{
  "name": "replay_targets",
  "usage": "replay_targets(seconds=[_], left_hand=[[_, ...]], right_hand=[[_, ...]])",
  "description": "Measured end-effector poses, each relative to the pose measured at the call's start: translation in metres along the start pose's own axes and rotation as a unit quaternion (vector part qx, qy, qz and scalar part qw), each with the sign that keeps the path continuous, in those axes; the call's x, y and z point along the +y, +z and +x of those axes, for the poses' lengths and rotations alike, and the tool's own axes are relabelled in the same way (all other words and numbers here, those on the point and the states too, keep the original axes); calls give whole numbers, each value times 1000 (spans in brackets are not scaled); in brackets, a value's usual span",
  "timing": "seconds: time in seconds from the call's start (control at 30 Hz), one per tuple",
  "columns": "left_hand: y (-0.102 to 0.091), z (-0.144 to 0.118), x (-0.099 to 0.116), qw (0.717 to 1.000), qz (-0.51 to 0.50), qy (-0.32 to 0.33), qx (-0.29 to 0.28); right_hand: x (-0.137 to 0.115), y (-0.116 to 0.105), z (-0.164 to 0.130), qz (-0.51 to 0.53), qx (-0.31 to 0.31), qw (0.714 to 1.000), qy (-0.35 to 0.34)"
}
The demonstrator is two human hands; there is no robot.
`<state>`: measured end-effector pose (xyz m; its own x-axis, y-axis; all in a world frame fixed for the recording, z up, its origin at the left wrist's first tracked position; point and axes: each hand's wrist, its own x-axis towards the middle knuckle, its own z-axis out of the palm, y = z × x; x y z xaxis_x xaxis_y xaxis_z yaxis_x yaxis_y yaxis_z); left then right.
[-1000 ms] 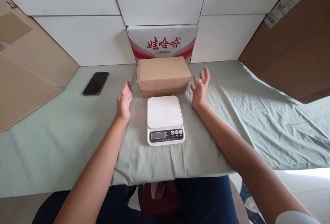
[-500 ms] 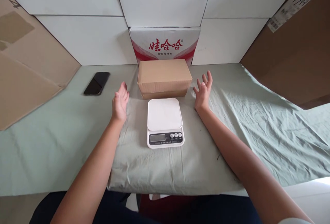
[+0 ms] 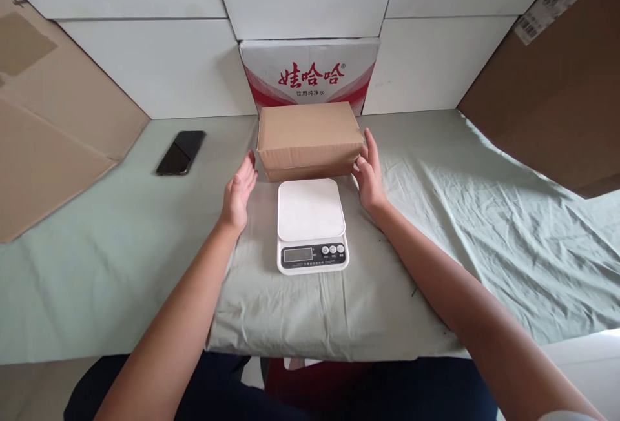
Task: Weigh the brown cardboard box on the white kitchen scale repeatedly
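Note:
A closed brown cardboard box [image 3: 310, 140] lies lengthwise across the middle of the cloth-covered table. My right hand [image 3: 369, 174] is at the box's right end, fingers apart, its fingertips at or very near the side; whether they press on it I cannot tell. My left hand [image 3: 239, 194] stands on edge just left of the box, fingers stretched out, palm inward, with a small gap to the cardboard. Directly in front of the box sits a white digital kitchen scale [image 3: 311, 211]. Its plate is bare and the display looks blank.
Behind the box stands a white-and-red printed carton [image 3: 310, 62] against the white wall panels. A black smartphone [image 3: 181, 152] lies at the left. Large cardboard sheets or boxes flank the table, one on the left [image 3: 58, 130] and one on the right [image 3: 557, 104]. A green cloth [image 3: 484, 246] covers the tabletop.
Both hands have moved inward towards the box, the right one reaching its end and the left one coming close. The box and scale keep their places; the view has shifted slightly.

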<state>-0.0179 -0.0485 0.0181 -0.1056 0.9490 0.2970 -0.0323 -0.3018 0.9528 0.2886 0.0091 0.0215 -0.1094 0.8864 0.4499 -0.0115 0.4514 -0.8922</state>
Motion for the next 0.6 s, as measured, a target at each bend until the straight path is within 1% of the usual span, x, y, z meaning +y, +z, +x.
replay_targets(seconds=[0.1,0.17,0.23,0.3,0.4,0.47,0.53,0.6], left_hand=[[5,-1,-3,1000,8,-5,-22],[9,-2,1,1000,16,-7,-26],[12,-5,12,1000,16,6,-25],[14,-14,28,999,10,35,-27],[14,-41,54,996,1,75,-37],[14,-68,65,996,3,78,-29],[15,-95,70,997,5,72,-5],[16,-117,69,997,2,73,15]], right_hand=[[-3,5,0,20,-32,999,10],[-9,7,1,12,-48,999,-2],[-21,7,2,1,-57,998,-31],[-38,6,-3,-13,-55,996,-68],[-61,0,-25,-41,-44,993,-103],[-69,-3,-47,-67,-37,991,-108],[-68,-4,-71,-90,-36,989,-110],[-65,-3,-89,-104,-27,988,-110]])
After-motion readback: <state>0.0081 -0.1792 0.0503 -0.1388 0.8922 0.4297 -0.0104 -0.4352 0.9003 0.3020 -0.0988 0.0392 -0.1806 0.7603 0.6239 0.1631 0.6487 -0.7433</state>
